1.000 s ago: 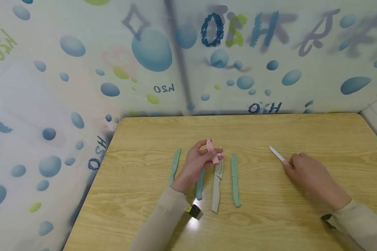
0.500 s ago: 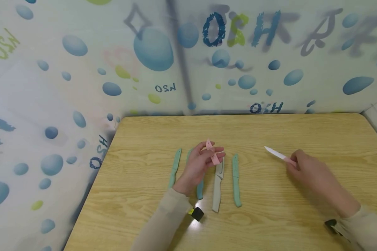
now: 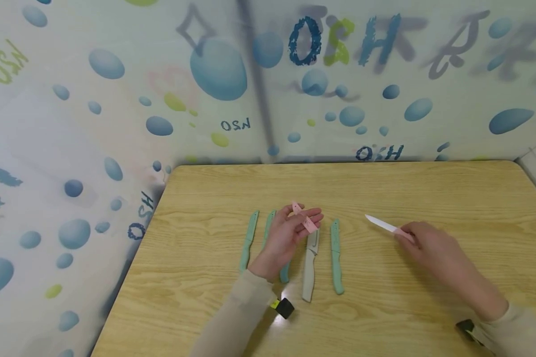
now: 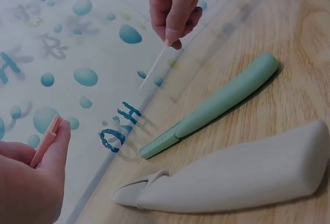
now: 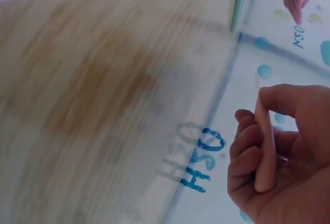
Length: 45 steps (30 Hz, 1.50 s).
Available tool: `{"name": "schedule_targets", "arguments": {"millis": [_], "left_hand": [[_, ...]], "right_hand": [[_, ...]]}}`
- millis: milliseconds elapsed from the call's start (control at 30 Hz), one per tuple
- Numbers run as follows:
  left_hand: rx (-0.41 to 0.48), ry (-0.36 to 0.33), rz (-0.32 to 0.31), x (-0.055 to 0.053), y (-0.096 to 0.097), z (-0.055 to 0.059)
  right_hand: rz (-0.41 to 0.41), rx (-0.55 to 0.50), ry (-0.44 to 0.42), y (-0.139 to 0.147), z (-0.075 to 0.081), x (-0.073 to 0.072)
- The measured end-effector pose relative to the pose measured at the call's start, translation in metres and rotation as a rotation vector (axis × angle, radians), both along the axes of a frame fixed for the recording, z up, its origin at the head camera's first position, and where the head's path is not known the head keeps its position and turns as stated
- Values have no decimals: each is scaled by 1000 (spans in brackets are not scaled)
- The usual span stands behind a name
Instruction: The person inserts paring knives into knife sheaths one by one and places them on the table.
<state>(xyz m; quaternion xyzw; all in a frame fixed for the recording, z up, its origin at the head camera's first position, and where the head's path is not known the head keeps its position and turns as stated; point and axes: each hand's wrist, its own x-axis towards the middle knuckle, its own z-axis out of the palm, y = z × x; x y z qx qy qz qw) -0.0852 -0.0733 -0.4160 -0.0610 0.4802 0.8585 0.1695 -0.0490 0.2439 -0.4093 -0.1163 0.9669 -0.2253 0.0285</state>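
My left hand [image 3: 280, 243] holds a pink blade sheath [image 3: 310, 226] between thumb and fingers, raised over the row of knives. In the left wrist view the sheath [image 4: 45, 142] shows edge-on beside the fingers. To the right, my right hand [image 3: 444, 253] grips a small knife by its pink handle [image 3: 405, 235]. Its bare white blade [image 3: 380, 223] points left toward the sheath, well apart from it. The right wrist view shows fingers curled round the knife handle [image 5: 265, 154], the thumb near the blade end.
Sheathed knives lie on the wooden table [image 3: 429, 188]: a green one [image 3: 249, 240] at left, a white one [image 3: 309, 272] and another green one [image 3: 336, 258]. A green sheath [image 3: 270, 220] and a blue handle [image 3: 285, 273] are partly hidden by the left hand. A patterned wall stands behind.
My right hand has moved left with the knife, and its blade has swung to point more to the left. My left hand, still holding the sheath, has shifted slightly right, its fingers spread a bit straighter.
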Motion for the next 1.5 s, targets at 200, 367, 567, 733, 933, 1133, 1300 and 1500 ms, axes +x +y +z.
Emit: {"name": "schedule_targets", "arguments": {"millis": [200, 367, 567, 733, 933, 1133, 1300, 1500], "left_hand": [[18, 0, 11, 1, 4, -3], [28, 7, 41, 4, 8, -2], [35, 4, 90, 9, 13, -1], [49, -6, 120, 11, 18, -3], [55, -17, 131, 12, 21, -5], [53, -16, 127, 14, 24, -5], [54, -21, 142, 15, 28, -5], [51, -29, 153, 17, 31, -4]], "right_hand": [[15, -7, 28, -9, 4, 7], [26, -19, -27, -17, 8, 14], [34, -29, -33, -26, 11, 21], [59, -51, -25, -33, 12, 26], [86, -91, -44, -42, 15, 30], [105, -103, -58, -48, 14, 33], [134, -107, -18, -52, 12, 34], [158, -116, 20, -55, 10, 34]]}}
